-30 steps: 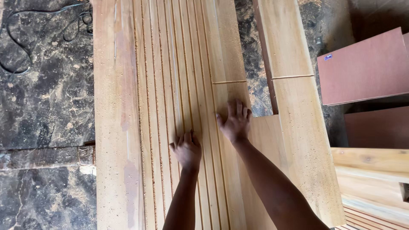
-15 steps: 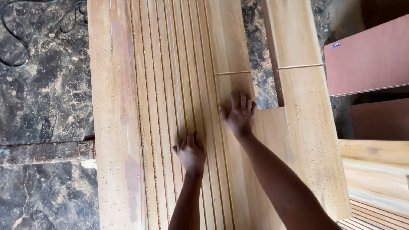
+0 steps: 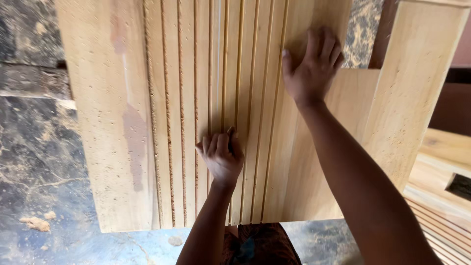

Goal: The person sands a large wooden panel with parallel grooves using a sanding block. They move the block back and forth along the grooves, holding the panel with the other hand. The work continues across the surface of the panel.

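A row of narrow pale wooden strips (image 3: 216,73) lies side by side between a wide plank (image 3: 105,113) on the left and another wide board (image 3: 314,172) on the right. My left hand (image 3: 222,156) rests on the strips near their near end, fingers bent and pressed down on the wood. My right hand (image 3: 313,67) lies flat, fingers together, farther up on the rightmost strip and the adjoining board. Neither hand holds anything.
A second long plank (image 3: 417,88) runs at an angle on the right, over more grooved wood (image 3: 441,216). Dark stained concrete floor (image 3: 39,162) with sawdust clumps lies at the left and below. The near ends of the boards stop just above my legs.
The view has closed in and dropped toward the near end of the boards. Both hands have stayed pressed on the strips, the right hand still ahead of the left.
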